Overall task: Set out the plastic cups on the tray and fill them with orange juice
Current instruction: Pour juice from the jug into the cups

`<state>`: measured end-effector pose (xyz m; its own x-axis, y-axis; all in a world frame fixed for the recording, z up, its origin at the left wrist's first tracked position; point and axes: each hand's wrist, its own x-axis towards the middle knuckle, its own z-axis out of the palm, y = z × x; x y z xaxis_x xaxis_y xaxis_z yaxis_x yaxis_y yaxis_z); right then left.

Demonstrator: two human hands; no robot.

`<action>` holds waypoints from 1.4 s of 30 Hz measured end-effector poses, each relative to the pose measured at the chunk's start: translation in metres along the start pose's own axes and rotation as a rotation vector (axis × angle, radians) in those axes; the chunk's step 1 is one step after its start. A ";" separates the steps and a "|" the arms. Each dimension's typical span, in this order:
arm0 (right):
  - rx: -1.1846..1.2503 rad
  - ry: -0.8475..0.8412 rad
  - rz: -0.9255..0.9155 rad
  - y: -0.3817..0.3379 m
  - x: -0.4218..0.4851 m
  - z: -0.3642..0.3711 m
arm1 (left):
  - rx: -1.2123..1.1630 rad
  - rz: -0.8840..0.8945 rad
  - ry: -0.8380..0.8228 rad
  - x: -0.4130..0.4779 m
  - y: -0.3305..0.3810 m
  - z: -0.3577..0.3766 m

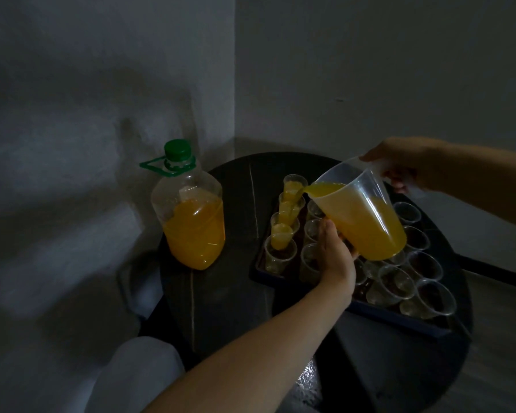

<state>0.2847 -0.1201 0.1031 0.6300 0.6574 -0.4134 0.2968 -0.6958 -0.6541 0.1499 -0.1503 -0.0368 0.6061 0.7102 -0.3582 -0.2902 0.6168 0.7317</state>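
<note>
Head view, dim room.

A: What are the hands doing?

B: The right hand is closed around the handle of a clear plastic jug, tipped left, with orange juice running from the spout. The left hand props the jug's lower side, fingers curled against it.

A: Where are the cups?

B: Clear plastic cups stand in rows on a dark tray on a round black table. The left column holds juice; the stream lands there, but which cup I cannot tell. A juice bottle with a green cap stands left of the tray.
</note>
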 end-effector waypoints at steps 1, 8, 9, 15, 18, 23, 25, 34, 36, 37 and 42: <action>0.004 0.002 0.002 0.000 -0.001 0.001 | 0.024 0.027 0.010 0.000 0.000 -0.002; 0.005 -0.004 -0.025 -0.006 -0.015 0.003 | -0.027 0.067 0.004 0.000 -0.001 -0.005; 0.008 -0.001 -0.025 -0.006 -0.015 0.003 | -0.045 0.085 -0.007 0.002 -0.003 -0.004; 0.012 0.005 -0.008 -0.006 -0.011 0.003 | -0.066 0.108 -0.019 0.005 -0.007 -0.004; 0.001 0.001 -0.014 -0.006 -0.012 0.004 | -0.047 0.100 -0.001 0.000 -0.001 -0.001; -0.001 0.010 -0.028 -0.005 -0.012 0.005 | 0.005 0.043 0.035 0.004 -0.001 -0.001; 0.001 0.008 -0.024 -0.005 -0.010 0.005 | -0.004 0.043 0.042 0.005 -0.002 -0.001; 0.036 0.007 -0.032 -0.003 -0.006 0.002 | 0.001 0.051 0.057 0.005 0.000 0.001; 0.058 0.015 -0.049 0.000 -0.005 0.001 | 0.004 0.058 0.057 0.004 0.001 0.000; 0.074 0.018 -0.055 0.001 -0.005 0.001 | 0.002 0.056 0.060 0.005 0.002 -0.001; 0.150 0.022 -0.103 0.007 -0.007 0.000 | -0.005 0.058 0.082 0.002 0.007 -0.003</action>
<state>0.2821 -0.1302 0.1013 0.6175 0.7156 -0.3267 0.2512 -0.5729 -0.7802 0.1469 -0.1434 -0.0344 0.5252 0.7702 -0.3620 -0.3269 0.5753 0.7498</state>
